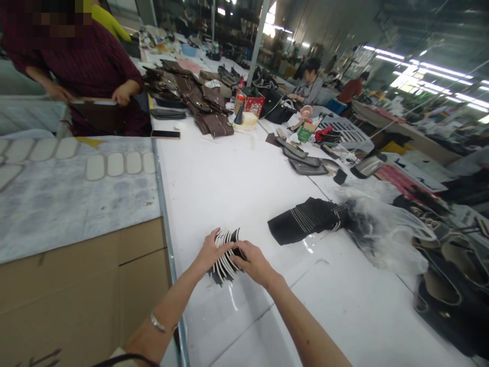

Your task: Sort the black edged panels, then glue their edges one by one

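A fanned stack of black pieces with white edges (226, 265) stands on the white table (229, 188) near its left edge. My left hand (209, 251) wraps round the stack's left side, thumb laid across the top. From the right, my right hand (254, 261) grips the same stack, its fingers closed against the pieces. The two thumbs come close together over the stack. To the right lies a spread row of similar black pieces with pale edges (305, 219), one overlapping another.
Clear plastic bags (382, 229) and a black bag (451, 290) lie at the right. Brown leather bags (214, 124) and a phone (165, 134) sit farther back. A co-worker (95, 71) handles a brown piece at the left, near pale rounded panels (95, 167). Cardboard (76, 290) adjoins the table.
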A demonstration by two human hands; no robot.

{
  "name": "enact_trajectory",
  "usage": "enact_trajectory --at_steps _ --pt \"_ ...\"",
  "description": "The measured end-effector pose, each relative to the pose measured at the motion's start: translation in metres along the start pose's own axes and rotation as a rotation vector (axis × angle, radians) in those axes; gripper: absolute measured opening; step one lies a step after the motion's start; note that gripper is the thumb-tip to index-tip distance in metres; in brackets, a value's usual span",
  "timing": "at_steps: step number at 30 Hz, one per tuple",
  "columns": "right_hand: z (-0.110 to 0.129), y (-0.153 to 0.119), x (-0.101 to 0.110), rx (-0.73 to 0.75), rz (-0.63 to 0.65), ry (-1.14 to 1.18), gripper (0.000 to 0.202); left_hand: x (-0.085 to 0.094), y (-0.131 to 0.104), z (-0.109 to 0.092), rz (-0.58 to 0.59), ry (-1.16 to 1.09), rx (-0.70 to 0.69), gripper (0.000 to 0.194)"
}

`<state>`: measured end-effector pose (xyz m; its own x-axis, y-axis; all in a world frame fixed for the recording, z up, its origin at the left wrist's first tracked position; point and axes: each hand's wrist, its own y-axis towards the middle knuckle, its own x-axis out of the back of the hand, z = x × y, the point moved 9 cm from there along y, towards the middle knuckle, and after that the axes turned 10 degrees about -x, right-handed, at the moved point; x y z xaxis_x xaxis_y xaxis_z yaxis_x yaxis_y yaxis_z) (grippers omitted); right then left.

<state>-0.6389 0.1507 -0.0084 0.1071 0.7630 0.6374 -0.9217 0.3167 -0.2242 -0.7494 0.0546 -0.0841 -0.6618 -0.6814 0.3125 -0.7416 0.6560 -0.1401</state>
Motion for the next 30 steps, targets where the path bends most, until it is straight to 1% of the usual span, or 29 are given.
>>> enact_trajectory --at_steps 3,5,7,10,12,15,18,21,24,28,30 --pt "0.003 -0.003 0.001 0.004 0.037 0.110 0.045 -0.001 0.000 0.001 0.012 -0.015 0.008 0.089" --pt "0.003 -0.004 -0.002 -0.015 0.079 0.165 0.054 -0.001 -0.001 0.001 0.020 -0.028 0.009 0.091" --pt "0.002 -0.004 -0.005 -0.027 0.104 0.212 0.057 0.000 -0.001 0.001 0.026 -0.038 0.009 0.091" --pt "0.000 -0.004 -0.004 -0.036 0.097 0.268 0.058 0.000 -0.002 0.002 0.026 -0.047 0.013 0.089" --pt "0.001 -0.004 0.000 -0.015 0.057 0.250 0.054 0.001 -0.002 0.003 0.020 -0.050 0.014 0.088" --pt "0.008 -0.004 0.005 0.055 -0.001 0.091 0.039 0.001 -0.001 0.003 0.008 -0.049 0.011 0.088" --pt "0.010 -0.005 0.000 0.034 0.018 -0.070 0.033 0.001 -0.001 0.003 0.005 -0.048 0.007 0.087" --pt "0.012 -0.006 -0.006 0.022 0.032 -0.076 0.018 0.001 -0.001 0.004 0.005 -0.046 0.010 0.085" --pt "0.011 -0.005 -0.009 -0.001 0.035 -0.033 0.021 0.001 -0.002 0.004 0.006 -0.043 0.010 0.083" --pt "0.009 -0.005 -0.008 -0.007 0.064 0.013 0.017 0.001 -0.001 0.003 0.010 -0.030 0.004 0.081" --pt "0.008 -0.007 -0.005 0.014 0.057 0.039 0.025 0.001 0.000 0.002 0.014 -0.026 0.004 0.080"
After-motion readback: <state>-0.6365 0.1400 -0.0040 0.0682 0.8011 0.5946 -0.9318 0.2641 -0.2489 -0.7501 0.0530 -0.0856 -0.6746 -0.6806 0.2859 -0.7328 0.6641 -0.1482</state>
